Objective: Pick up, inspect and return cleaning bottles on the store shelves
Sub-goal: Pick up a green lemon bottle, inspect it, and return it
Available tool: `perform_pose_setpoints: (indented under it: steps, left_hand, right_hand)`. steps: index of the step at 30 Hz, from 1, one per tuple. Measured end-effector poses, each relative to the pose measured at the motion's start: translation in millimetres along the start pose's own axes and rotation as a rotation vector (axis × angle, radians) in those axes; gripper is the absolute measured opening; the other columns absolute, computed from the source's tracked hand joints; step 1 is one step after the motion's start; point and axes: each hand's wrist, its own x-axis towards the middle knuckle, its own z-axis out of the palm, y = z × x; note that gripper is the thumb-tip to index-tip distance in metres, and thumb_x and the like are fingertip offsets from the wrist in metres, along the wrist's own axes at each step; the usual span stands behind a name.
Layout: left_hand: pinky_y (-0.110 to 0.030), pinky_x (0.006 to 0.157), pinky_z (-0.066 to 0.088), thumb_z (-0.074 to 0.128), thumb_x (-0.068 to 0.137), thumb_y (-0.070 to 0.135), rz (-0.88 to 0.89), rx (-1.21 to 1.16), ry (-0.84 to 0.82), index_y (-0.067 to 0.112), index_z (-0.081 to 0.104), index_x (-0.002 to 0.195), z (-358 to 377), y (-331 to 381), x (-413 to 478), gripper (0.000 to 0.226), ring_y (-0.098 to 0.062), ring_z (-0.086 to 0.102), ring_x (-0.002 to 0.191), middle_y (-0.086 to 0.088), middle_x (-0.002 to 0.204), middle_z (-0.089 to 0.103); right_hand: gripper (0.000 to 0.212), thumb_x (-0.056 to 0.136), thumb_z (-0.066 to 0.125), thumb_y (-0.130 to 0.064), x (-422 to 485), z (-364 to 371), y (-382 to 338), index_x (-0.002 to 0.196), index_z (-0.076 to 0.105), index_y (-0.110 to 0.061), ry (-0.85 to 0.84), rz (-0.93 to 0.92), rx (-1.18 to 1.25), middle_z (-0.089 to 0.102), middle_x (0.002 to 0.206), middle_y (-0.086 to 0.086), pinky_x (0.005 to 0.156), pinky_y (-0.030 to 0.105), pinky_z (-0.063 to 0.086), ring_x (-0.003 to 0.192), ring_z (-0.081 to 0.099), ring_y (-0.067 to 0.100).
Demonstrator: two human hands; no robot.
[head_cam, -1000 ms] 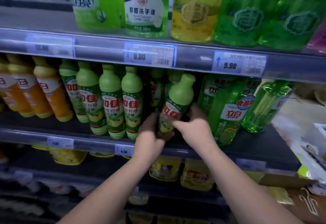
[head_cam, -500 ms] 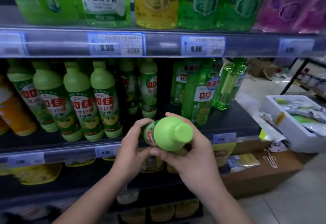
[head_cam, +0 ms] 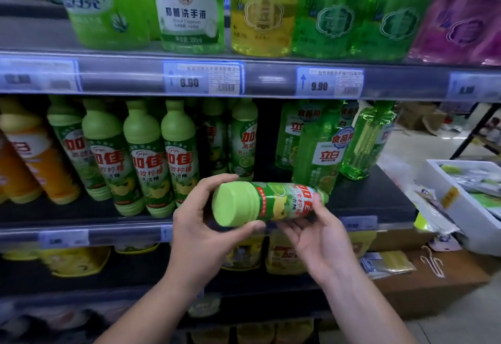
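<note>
Green dish-soap bottle [head_cam: 273,202] lies horizontal in air, just in front of middle shelf [head_cam: 385,200], cap end toward left, base toward right. Left hand [head_cam: 200,232] grasps cap end: thumb below, fingers curled over top. Right hand [head_cam: 320,238] holds labelled body from below, fingers wrapped round it (red characters on label face up). Same green bottles [head_cam: 143,159] stand upright in row on shelf behind. Price tags [head_cam: 203,78] on shelf edge above read 9.90.

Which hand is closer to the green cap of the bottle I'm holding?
Left. The left hand grips round the green cap; the right hand holds the bottle by its labelled body, farther along.
</note>
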Motion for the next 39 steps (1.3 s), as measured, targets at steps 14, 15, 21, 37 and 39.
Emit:
perform_pose_setpoints:
  steps: [14,15,21,37,39]
  left_hand:
    - [-0.044,0.099,0.06,0.093,0.076,0.027,-0.099,-0.154,-0.096,0.04,0.065,0.131,-15.5,-22.1,-3.5,0.063,-0.014,0.065,0.129,0.01,0.139,0.067]
    - [-0.039,0.102,0.058,0.092,0.074,0.021,-0.108,-0.081,-0.115,0.04,0.063,0.13,-17.6,-31.9,-3.9,0.066,-0.011,0.065,0.127,0.015,0.137,0.067]
    - [-0.002,0.072,0.045,0.094,0.07,0.004,-0.124,0.291,-0.056,0.054,0.046,0.108,-6.2,-66.2,2.6,0.079,0.015,0.061,0.099,0.029,0.103,0.066]
    - [-0.028,0.089,0.054,0.085,0.085,0.032,-0.341,0.264,-0.17,0.04,0.035,0.148,35.0,-81.7,19.1,0.081,-0.019,0.068,0.117,0.005,0.13,0.07]
    - [-0.034,0.094,0.057,0.086,0.085,0.029,-0.36,0.219,-0.169,0.037,0.04,0.146,36.6,-85.9,23.8,0.077,-0.02,0.068,0.118,0.004,0.13,0.07]
  right_hand:
    - [0.047,0.093,0.067,-0.038,10.2,-8.5,-35.0,0.134,0.065,-0.016,-0.06,-0.171,-0.029,0.07,0.134,0.019,0.079,0.037,0.065,0.103,0.079,0.026]
    - [0.045,0.094,0.067,-0.033,9.0,-10.3,-38.2,0.136,0.064,-0.018,-0.111,-0.217,-0.053,0.07,0.134,0.015,0.084,0.039,0.064,0.107,0.078,0.025]
    - [0.053,0.085,0.073,-0.015,-3.9,-17.1,-33.8,0.135,0.067,-0.033,-0.392,-0.363,-0.204,0.067,0.138,0.006,0.1,0.043,0.058,0.129,0.065,0.029]
    - [0.087,0.088,0.081,-0.019,41.9,68.4,-23.5,0.156,0.029,-0.036,-0.278,-0.667,-1.297,0.069,0.122,-0.008,0.096,0.034,0.058,0.113,0.069,0.014]
    - [0.068,0.087,0.081,-0.018,57.9,72.0,-18.2,0.141,0.042,-0.031,-0.23,-0.687,-1.293,0.072,0.105,-0.007,0.089,0.039,0.061,0.101,0.072,0.018]
